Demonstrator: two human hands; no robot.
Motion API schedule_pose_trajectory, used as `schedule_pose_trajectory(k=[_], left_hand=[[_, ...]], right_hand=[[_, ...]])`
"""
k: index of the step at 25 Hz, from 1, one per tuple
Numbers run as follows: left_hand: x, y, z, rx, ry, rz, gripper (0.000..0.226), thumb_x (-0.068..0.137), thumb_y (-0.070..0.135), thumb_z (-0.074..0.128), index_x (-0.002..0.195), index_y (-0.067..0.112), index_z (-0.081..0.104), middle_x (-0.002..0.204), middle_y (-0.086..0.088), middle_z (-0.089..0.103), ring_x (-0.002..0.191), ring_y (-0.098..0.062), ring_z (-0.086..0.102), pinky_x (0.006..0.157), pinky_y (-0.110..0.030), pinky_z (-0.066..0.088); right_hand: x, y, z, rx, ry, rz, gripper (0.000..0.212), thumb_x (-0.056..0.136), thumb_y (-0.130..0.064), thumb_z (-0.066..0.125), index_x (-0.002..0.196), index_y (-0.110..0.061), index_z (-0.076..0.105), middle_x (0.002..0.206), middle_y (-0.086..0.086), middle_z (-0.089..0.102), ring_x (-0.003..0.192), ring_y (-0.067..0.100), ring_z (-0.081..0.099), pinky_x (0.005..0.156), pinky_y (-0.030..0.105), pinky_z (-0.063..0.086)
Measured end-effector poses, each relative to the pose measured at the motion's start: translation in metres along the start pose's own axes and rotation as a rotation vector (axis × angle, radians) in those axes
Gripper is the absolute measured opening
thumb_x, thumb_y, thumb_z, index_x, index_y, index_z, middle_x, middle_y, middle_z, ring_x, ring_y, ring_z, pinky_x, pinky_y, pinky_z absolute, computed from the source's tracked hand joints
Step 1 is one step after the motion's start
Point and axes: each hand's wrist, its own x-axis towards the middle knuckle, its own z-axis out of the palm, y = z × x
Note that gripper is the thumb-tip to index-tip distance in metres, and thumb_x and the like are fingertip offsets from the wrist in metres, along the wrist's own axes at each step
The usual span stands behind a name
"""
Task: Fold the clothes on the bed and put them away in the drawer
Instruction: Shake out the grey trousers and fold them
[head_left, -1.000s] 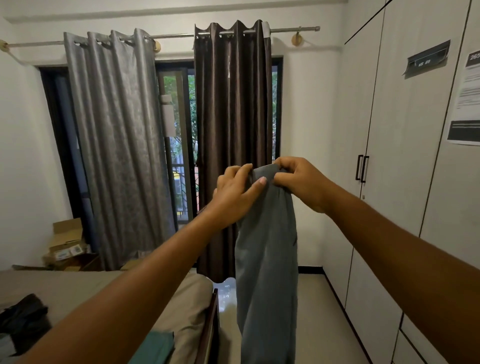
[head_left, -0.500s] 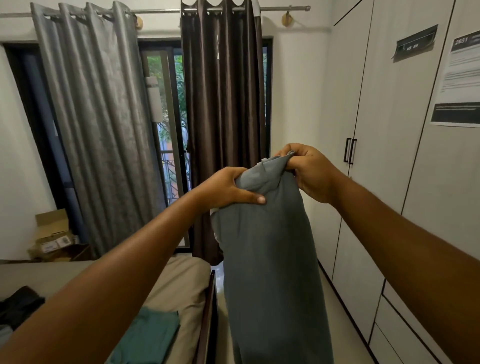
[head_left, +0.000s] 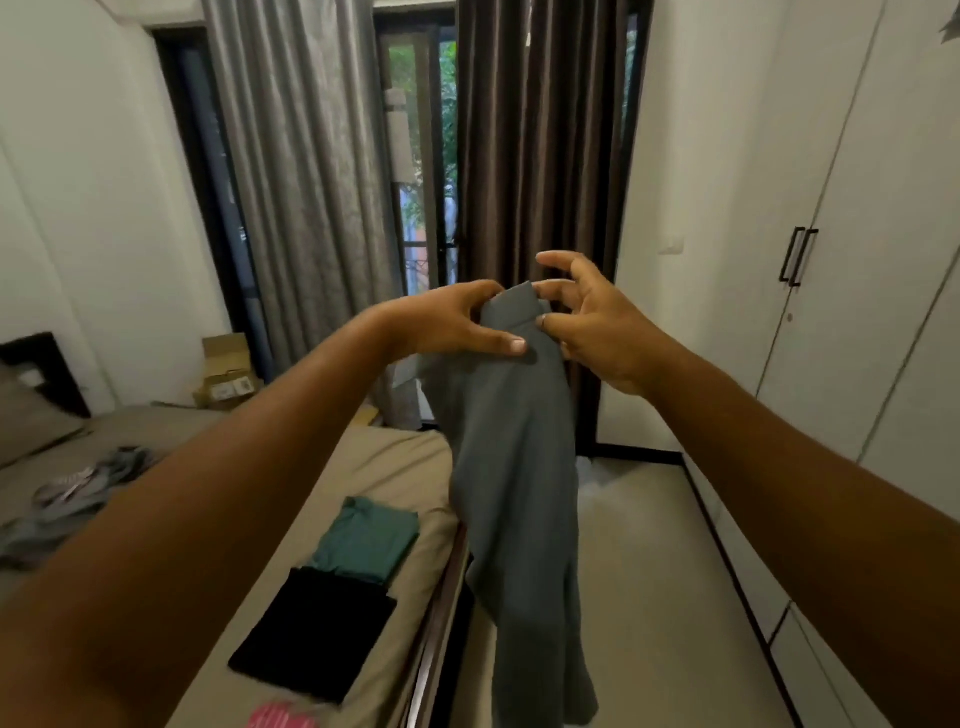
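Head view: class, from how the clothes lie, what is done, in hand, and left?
Done: a folded teal garment and a folded black garment lie on the tan bed. In hand: the left hand grips a hanging grey-green garment, right hand at its top. Left: crumpled grey clothes, then storing everything.

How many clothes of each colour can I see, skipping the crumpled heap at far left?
Grey garment, gripped by left hand: 1
Green garment, folded on bed: 1
Black garment, folded on bed: 1
Pink item, cut off: 1
Total: 4
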Motion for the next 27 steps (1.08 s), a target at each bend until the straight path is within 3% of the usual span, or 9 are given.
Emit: schedule_pose_trajectory(k=[3,6,9,12,15,18,22,24,27], left_hand=[[-0.04,0.008,0.023,0.0,0.195,0.026,0.043,0.083,0.043,0.076,0.119,0.024,0.062,0.107,0.004,0.066,0.098,-0.011,0.064,0.089,-0.032,0.055],[-0.085,0.017,0.043,0.008,0.252,-0.051,0.037,0.086,0.038,0.075,0.117,0.018,0.066,0.103,0.003,0.068,0.094,-0.01,0.065,0.082,-0.025,0.053],[-0.133,0.011,0.062,-0.018,0.251,-0.193,0.029,0.087,0.037,0.076,0.109,0.022,0.066,0.094,0.009,0.067,0.086,-0.005,0.064,0.073,-0.021,0.05],[-0.181,0.001,0.065,-0.052,0.27,-0.319,0.021,0.09,0.04,0.072,0.107,0.031,0.063,0.097,0.014,0.064,0.088,-0.002,0.062,0.074,-0.017,0.053],[-0.236,-0.008,0.06,0.001,0.261,-0.475,0.027,0.09,0.043,0.071,0.112,0.029,0.063,0.101,0.015,0.063,0.092,-0.003,0.061,0.07,-0.008,0.051],[-0.294,-0.023,0.059,-0.023,0.398,-0.555,0.036,0.089,0.047,0.07,0.121,0.03,0.066,0.115,0.012,0.066,0.104,-0.007,0.061,0.087,-0.021,0.051],[-0.378,-0.034,0.07,0.135,0.612,-0.699,0.03,0.093,0.043,0.067,0.118,0.026,0.067,0.107,0.008,0.063,0.098,-0.013,0.058,0.086,-0.029,0.046],[-0.426,-0.042,0.071,0.232,0.625,-0.78,0.031,0.093,0.046,0.065,0.115,0.024,0.067,0.101,0.006,0.064,0.092,-0.014,0.058,0.081,-0.031,0.045],[-0.496,-0.057,0.067,0.283,0.668,-0.879,0.036,0.095,0.05,0.061,0.118,0.023,0.067,0.108,0.002,0.068,0.095,-0.017,0.061,0.083,-0.033,0.047]], right_hand=[[-0.02,-0.002,0.022,0.153,-0.003,-0.04,0.053,0.097,0.003,0.057,0.142,-0.017,0.041,0.127,0.008,0.061,0.11,0.021,0.068,0.083,0.04,0.062],[-0.05,0.023,0.052,0.323,-0.068,0.011,0.039,0.098,-0.009,0.061,0.135,-0.015,0.049,0.124,0.009,0.065,0.107,0.018,0.07,0.085,0.032,0.059],[-0.082,0.066,0.086,0.251,-0.174,0.05,0.041,0.096,-0.029,0.069,0.134,-0.021,0.057,0.125,0.003,0.068,0.113,0.019,0.068,0.095,0.043,0.057],[-0.112,0.089,0.127,0.129,-0.333,0.068,0.032,0.097,-0.029,0.066,0.128,-0.023,0.06,0.117,-0.007,0.071,0.108,0.01,0.068,0.097,0.043,0.057],[-0.133,0.085,0.176,0.114,-0.37,0.012,0.022,0.101,-0.03,0.06,0.122,-0.026,0.06,0.114,-0.007,0.069,0.104,0.009,0.067,0.095,0.043,0.057],[-0.142,0.066,0.223,0.158,-0.442,-0.06,0.017,0.102,-0.034,0.057,0.115,-0.024,0.061,0.11,0.002,0.068,0.1,0.021,0.066,0.085,0.039,0.058],[-0.155,0.043,0.283,0.189,-0.814,0.095,0.026,0.093,-0.042,0.069,0.115,-0.038,0.057,0.113,-0.016,0.066,0.101,0.01,0.067,0.074,0.021,0.057],[-0.164,0.048,0.319,0.149,-1.012,0.187,0.03,0.088,-0.043,0.075,0.114,-0.038,0.06,0.115,-0.012,0.069,0.101,0.01,0.069,0.081,0.026,0.06],[-0.187,0.058,0.375,0.117,-1.125,0.244,0.049,0.086,-0.053,0.073,0.126,-0.027,0.062,0.123,-0.003,0.069,0.107,0.018,0.07,0.097,0.043,0.056]])
